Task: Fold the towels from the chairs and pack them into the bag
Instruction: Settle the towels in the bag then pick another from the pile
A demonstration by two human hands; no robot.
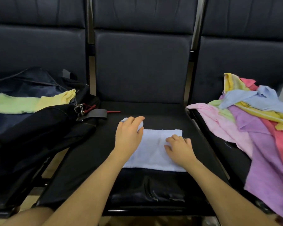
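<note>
A pale blue towel (153, 152) lies folded on the middle chair seat (153, 110) — left hand (129, 134) curled around its far-left corner, right hand (180, 147) pressing flat on it. Left of that seat sits the dark bag (39, 128) holding folded towels (33, 101); right of it, a heap of unfolded towels (252, 119). No writing is legible.

Row of dark padded chairs (142, 66), metal-framed.

We find no text, label, brand, number or sign that we can read anywhere here. The dark padded leather chairs (140, 66), the black and navy fabric bag (39, 128), the pale blue terry towel (153, 154) and the heap of coloured towels (252, 121) all show us plain, unmarked surfaces.
</note>
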